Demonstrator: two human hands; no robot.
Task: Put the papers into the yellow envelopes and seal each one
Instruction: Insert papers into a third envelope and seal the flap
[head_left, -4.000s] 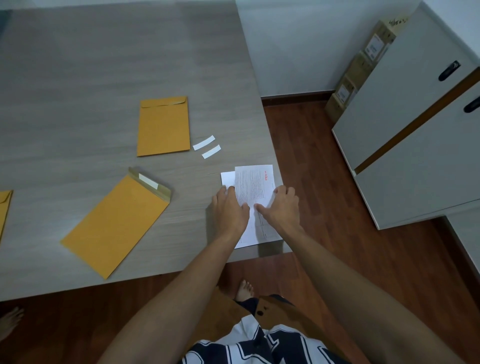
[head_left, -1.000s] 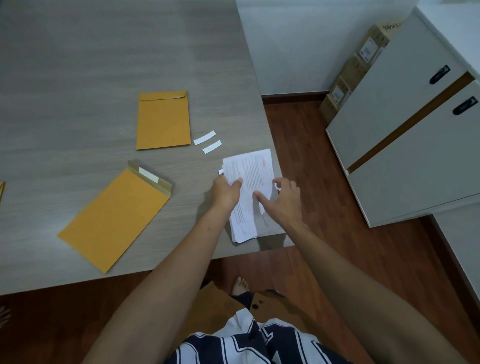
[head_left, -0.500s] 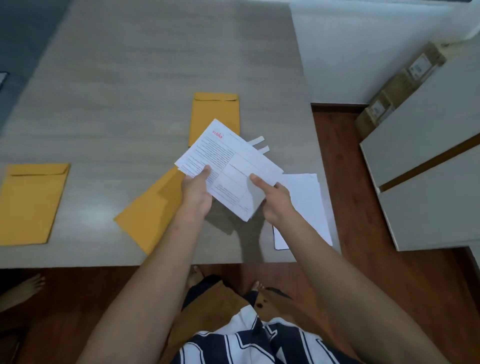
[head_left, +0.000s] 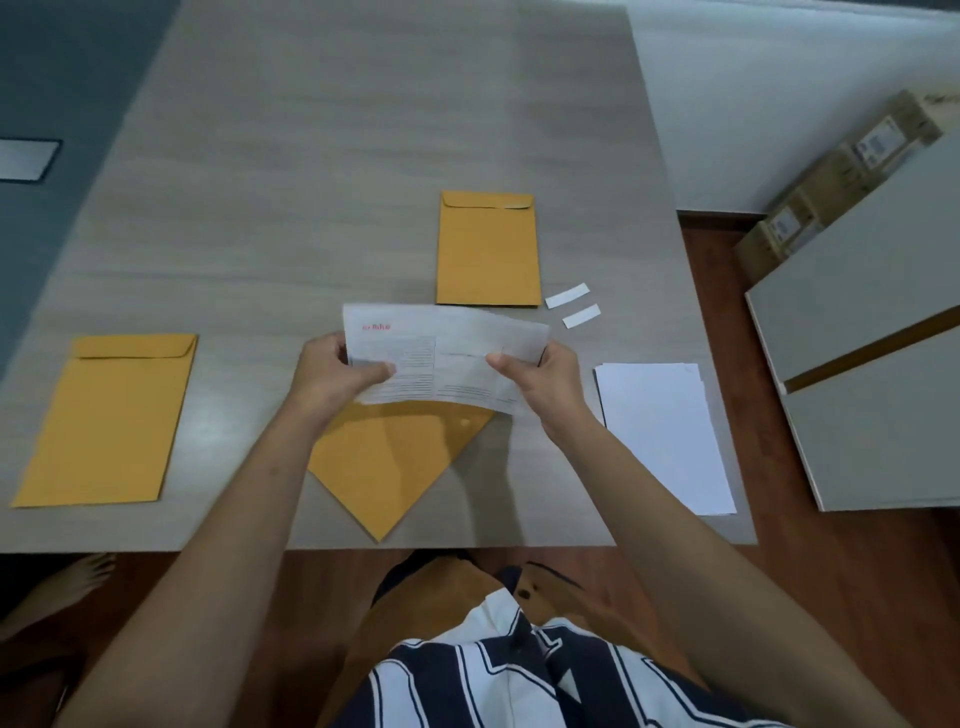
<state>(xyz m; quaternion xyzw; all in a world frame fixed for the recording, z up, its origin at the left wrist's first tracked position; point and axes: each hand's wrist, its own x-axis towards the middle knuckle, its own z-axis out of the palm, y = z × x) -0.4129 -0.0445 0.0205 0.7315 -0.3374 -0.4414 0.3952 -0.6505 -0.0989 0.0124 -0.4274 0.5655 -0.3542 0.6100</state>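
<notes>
A printed sheet of paper (head_left: 447, 353) with a red heading is held sideways above the table. My left hand (head_left: 332, 371) pinches its left end and my right hand (head_left: 545, 379) pinches its right end. Directly beneath lies a yellow envelope (head_left: 389, 462), turned diagonally, its upper part hidden by the sheet. A second yellow envelope (head_left: 488, 249) lies flat further back, flap closed. A third yellow envelope (head_left: 111, 415) lies at the left. A stack of white papers (head_left: 665, 431) rests near the table's right front corner.
Two small white strips (head_left: 574, 306) lie right of the far envelope. The grey wooden table (head_left: 311, 182) ends just right of the paper stack. A white cabinet (head_left: 872, 353) and cardboard boxes (head_left: 841, 176) stand on the floor at right. A bare foot (head_left: 62, 587) shows lower left.
Both hands lifted one printed sheet off the stack, carried it left over the diagonal envelope and turned it level. The view shifted left, showing the third envelope.
</notes>
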